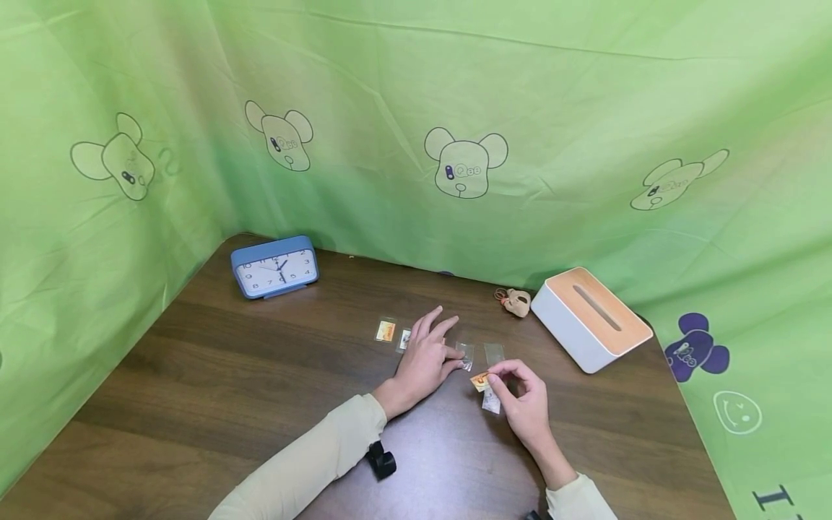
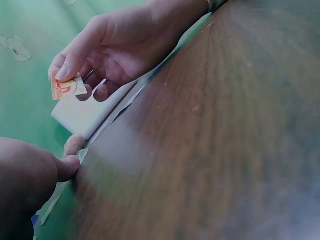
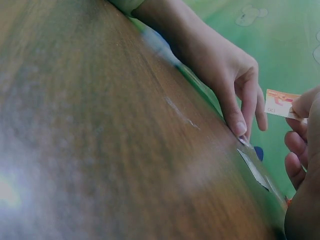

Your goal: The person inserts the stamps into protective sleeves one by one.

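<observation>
A small orange-and-cream postage stamp (image 1: 479, 381) is pinched between thumb and fingers of my right hand (image 1: 529, 406), raised above the table; its printed face shows in the right wrist view. Beneath it in the head view lies a pale stamp (image 1: 491, 401). My left hand (image 1: 424, 361) reaches in from the left, thumb and index finger pinching the edge of a small clear plastic sleeve (image 1: 465, 352) on the table, its other fingers spread. Another clear sleeve (image 1: 494, 352) lies just right of it. Left of them, a sleeve contains an orange stamp (image 1: 386, 331), beside a partly covered stamp (image 1: 404, 338).
A white tissue box with a wooden lid (image 1: 594, 318) stands at the right, a small tan figurine (image 1: 517, 302) beside it. The blue alarm clock (image 1: 276, 267) is at the back left of the wooden table (image 1: 195, 390). Green printed cloth (image 1: 370, 137) hangs around the table.
</observation>
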The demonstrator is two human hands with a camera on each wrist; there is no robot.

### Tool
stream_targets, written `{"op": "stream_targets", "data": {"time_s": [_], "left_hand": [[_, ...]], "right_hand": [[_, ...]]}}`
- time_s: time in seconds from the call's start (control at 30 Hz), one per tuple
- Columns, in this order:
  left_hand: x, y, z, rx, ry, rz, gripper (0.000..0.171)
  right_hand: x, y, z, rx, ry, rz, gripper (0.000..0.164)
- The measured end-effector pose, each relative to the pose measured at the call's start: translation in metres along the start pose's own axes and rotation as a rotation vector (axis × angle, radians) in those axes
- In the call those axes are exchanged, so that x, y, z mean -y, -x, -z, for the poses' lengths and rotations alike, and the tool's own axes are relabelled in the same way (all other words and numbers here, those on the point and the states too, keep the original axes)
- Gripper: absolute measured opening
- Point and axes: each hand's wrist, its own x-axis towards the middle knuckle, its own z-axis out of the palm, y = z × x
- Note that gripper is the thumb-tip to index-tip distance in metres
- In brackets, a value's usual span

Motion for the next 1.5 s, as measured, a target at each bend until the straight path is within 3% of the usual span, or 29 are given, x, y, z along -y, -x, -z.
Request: {"op": "stream_targets", "data": {"time_s": [0.27, 0.53, 0.77, 0.93, 1.07, 1.33, 1.5], "left_hand": [[0.0, 0.009, 0.012, -0.063, 0.189, 0.002, 0.014], [0.006, 0.028, 0.026, -0.205, 0.287, -0.052, 0.019], [0.008, 0.042, 0.032, -0.272, 0.464, 0.053, 0.023], [0.007, 0.046, 0.033, -0.257, 0.568, 0.123, 0.02], [0.006, 0.047, 0.032, -0.256, 0.597, 0.148, 0.018], [0.008, 0.046, 0.031, -0.261, 0.57, 0.136, 0.021], [0.009, 0.046, 0.03, -0.219, 0.622, 0.153, 0.028]], "right_hand": [[0.0, 0.0, 0.0, -0.026, -0.005, -0.024, 0.016], [0.001, -0.001, 0.0, -0.015, -0.028, -0.027, 0.015], [0.001, 0.0, 0.001, -0.025, -0.009, -0.045, 0.015], [0.0, 0.003, 0.003, -0.036, 0.008, -0.054, 0.017], [0.0, 0.005, 0.002, -0.04, 0.0, -0.055, 0.017], [0.0, 0.004, 0.001, -0.015, 0.018, -0.03, 0.018], [-0.003, 0.003, 0.0, -0.011, 0.014, -0.006, 0.02]]}}
